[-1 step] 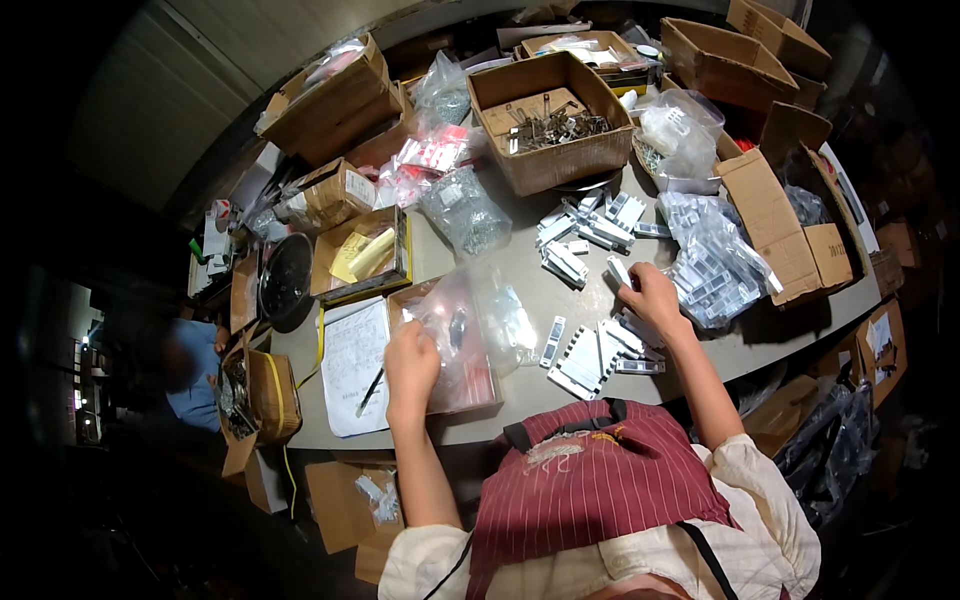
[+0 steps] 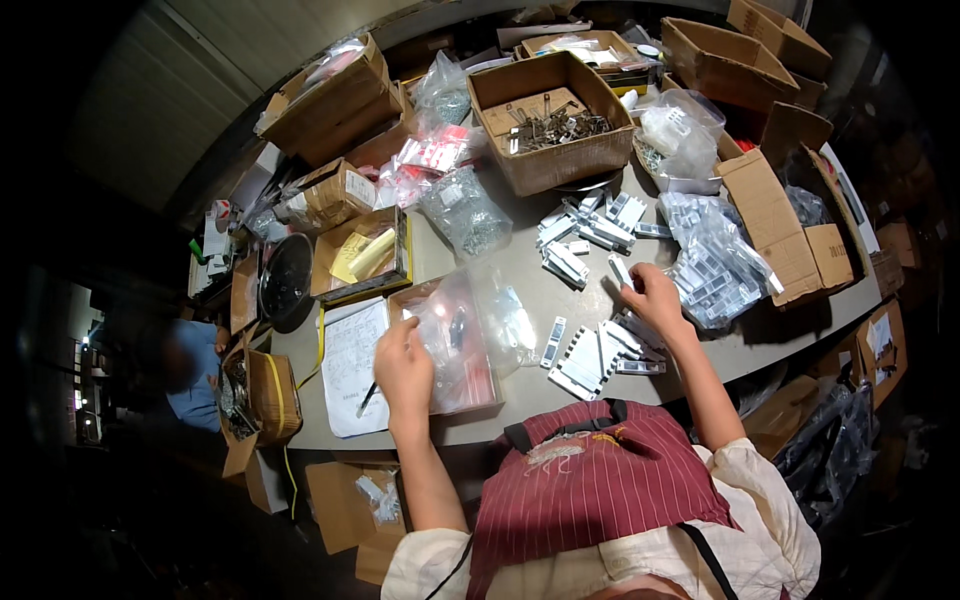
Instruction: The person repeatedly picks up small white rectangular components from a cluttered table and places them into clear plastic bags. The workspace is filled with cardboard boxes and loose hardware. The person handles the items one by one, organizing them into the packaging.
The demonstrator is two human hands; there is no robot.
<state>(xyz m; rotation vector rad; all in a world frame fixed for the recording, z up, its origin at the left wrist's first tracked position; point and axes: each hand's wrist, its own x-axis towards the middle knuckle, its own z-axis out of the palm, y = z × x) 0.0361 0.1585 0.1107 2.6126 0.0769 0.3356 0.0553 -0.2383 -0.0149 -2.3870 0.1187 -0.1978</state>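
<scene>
My right hand (image 2: 654, 302) holds a slim white-and-grey plastic piece (image 2: 620, 270) upright between thumb and fingers. More such pieces lie loose beyond it in a pile (image 2: 592, 225), and others, some lined up side by side (image 2: 580, 366), lie nearer me. My left hand (image 2: 404, 372) is at the left side of a shallow open carton (image 2: 468, 402), beside the clear plastic bags (image 2: 458, 335) in it. Its fingers are curled; what they hold, if anything, is hidden. Under that hand, a pen (image 2: 367, 400) rests on a handwritten sheet (image 2: 350, 355).
A large carton of metal parts (image 2: 548, 170) stands at the back. Bagged grey-white pieces (image 2: 712, 265) lie at right beside an open carton (image 2: 765, 220). A bag of small metal parts (image 2: 467, 212) and a box with yellow paper (image 2: 362, 262) sit left. Another person (image 2: 193, 370) is at far left.
My left hand has shifted slightly left, away from the bags, and its fingers are turned a little. My right hand holds the same piece in nearly the same place.
</scene>
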